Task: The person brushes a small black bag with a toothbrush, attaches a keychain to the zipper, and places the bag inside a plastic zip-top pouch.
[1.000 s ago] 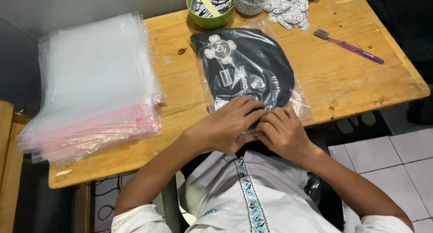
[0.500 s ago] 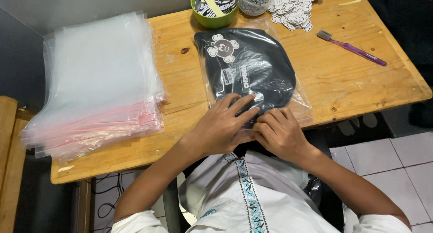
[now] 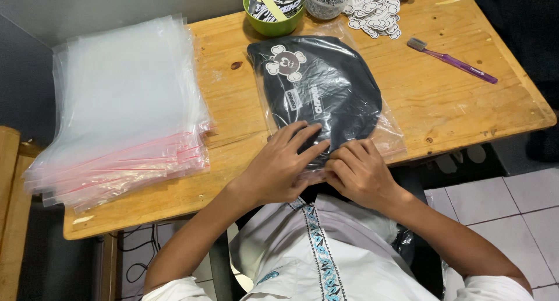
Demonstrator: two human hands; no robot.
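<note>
Left fingers (image 3: 303, 139) now flatter on bagged cap (image 3: 317, 85)

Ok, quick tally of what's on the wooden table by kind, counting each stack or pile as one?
Black printed garment in clear plastic bag, under left hand and right hand: 1
Stack of clear zip bags with red strips: 1
Green bowl of cards: 1
Clear cup of small metal bits: 1
Pile of white cut-out stickers: 1
Purple toothbrush: 1
Total: 6

wooden table (image 3: 466, 103) | white tile floor (image 3: 501, 202) | grey wall (image 3: 87, 9)
</note>
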